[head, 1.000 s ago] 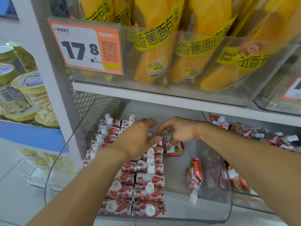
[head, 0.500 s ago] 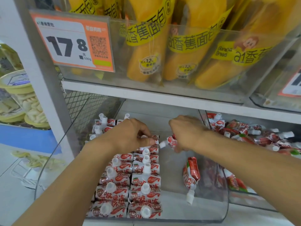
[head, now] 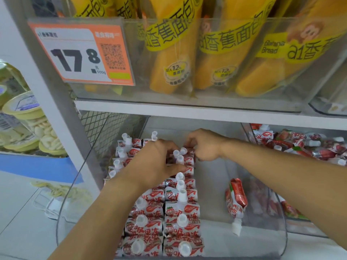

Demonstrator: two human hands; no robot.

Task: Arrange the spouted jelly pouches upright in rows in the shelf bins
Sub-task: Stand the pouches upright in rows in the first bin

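Red-and-white spouted jelly pouches (head: 181,210) stand upright in rows along the left side of a clear plastic shelf bin (head: 262,239). My left hand (head: 155,164) lies over the back rows, its thumb against an upright pouch. My right hand (head: 204,145) is at the back of the bin, fingers curled round a pouch (head: 187,152) at the end of the right row. One loose pouch (head: 235,199) lies spout-down against the bin's right wall.
A second bin (head: 300,145) on the right holds a loose heap of the same pouches. The shelf above carries yellow banana bread packs (head: 174,53) and an orange price tag (head: 82,53). A wire mesh wall (head: 105,126) stands left of the bin.
My right hand has carried its pouch left and back to the end of the right row. My left hand has shifted slightly back over the rows. The camera has moved closer.
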